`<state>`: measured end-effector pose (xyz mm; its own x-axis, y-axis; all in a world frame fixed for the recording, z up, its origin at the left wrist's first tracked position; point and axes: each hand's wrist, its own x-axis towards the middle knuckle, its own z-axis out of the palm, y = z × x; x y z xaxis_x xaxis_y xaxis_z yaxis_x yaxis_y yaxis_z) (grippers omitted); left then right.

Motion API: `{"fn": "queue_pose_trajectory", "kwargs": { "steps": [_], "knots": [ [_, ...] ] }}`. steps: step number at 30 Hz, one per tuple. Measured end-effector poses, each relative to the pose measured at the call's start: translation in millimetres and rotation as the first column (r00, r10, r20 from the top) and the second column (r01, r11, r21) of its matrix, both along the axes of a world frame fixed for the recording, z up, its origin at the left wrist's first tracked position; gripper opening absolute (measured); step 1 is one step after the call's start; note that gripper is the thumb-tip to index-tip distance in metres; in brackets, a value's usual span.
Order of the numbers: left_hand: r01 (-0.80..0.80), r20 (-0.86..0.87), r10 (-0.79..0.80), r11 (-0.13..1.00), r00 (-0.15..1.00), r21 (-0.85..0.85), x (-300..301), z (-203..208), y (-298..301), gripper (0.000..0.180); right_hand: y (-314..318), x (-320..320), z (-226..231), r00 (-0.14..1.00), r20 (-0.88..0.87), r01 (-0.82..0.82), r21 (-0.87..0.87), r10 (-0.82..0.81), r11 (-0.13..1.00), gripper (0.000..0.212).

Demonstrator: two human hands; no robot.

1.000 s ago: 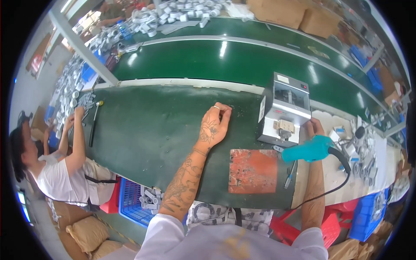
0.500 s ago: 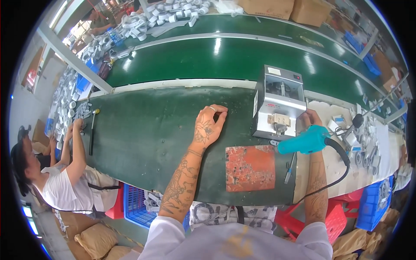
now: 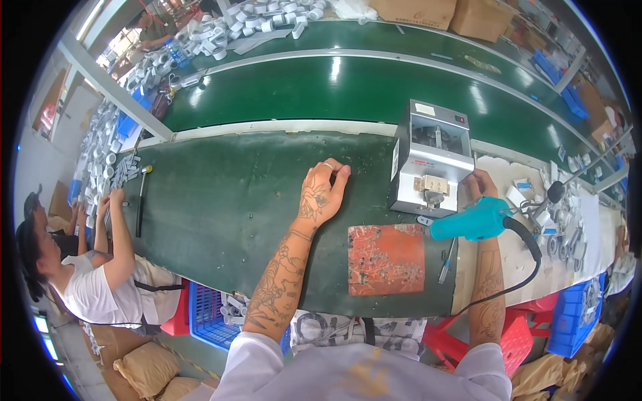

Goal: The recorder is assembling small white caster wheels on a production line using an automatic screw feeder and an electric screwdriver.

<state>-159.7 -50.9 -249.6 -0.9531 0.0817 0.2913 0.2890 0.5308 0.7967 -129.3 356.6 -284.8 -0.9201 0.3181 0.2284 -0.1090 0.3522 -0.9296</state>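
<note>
My left hand [image 3: 322, 192] rests on the dark green work mat [image 3: 221, 200] with its fingers curled in; a ring shows on one finger, and nothing is seen in its grasp. At the right side of a grey box-shaped screw feeder [image 3: 431, 164], my right hand [image 3: 483, 182] touches or nearly touches the casing. Its fingertips are partly hidden by the machine, and a teal electric screwdriver [image 3: 473, 219] covers its lower part. The screwdriver's tip points left, close to a small grey part [image 3: 424, 220] by the feeder's front. A worn red-orange pad [image 3: 386, 260] lies nearer me.
A small blue-handled screwdriver [image 3: 445, 267] lies right of the pad. Grey and white parts [image 3: 568, 230] are heaped at the right. Beyond the bench runs a green conveyor [image 3: 281, 93]. A co-worker [image 3: 87, 274] sits left, near a hammer [image 3: 142, 200]. A blue basket [image 3: 204, 311] stands below the bench.
The electric screwdriver has swung slightly to the right. My left thumb has shifted a little while that hand stays in place. My right hand remains beside the feeder.
</note>
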Motion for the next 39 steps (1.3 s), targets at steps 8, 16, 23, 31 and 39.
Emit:
{"fn": "queue_pose_trajectory", "kwargs": {
  "steps": [8,16,23,31,39],
  "knots": [
    [0.001,-0.025,0.002,0.995,1.0,0.095,0.6,2.4,1.1,0.022,1.6,-0.2,-1.4,1.0,0.009,-0.005,-0.006,0.005,1.0,0.023],
    [0.022,-0.065,-0.016,0.994,0.998,0.103,4.3,12.3,5.6,0.008,3.4,-0.4,-0.4,1.0,0.021,-0.01,0.007,0.01,1.0,0.022],
    [0.072,-0.122,-0.062,0.994,0.991,0.079,2.0,4.8,2.8,0.009,-1.2,2.1,1.6,1.0,0.016,-0.026,0.002,0.026,1.0,0.028],
    [0.103,-0.131,-0.095,0.993,0.987,0.057,2.2,3.8,0.8,0.008,-1.6,3.0,2.5,1.0,0.023,-0.022,0.015,0.021,1.0,0.027],
    [0.1,-0.138,-0.079,0.982,0.987,0.157,3.7,7.6,5.2,0.008,1.4,1.0,0.7,1.0,0.021,0.002,0.004,-0.002,1.0,0.022]
  ]
}}
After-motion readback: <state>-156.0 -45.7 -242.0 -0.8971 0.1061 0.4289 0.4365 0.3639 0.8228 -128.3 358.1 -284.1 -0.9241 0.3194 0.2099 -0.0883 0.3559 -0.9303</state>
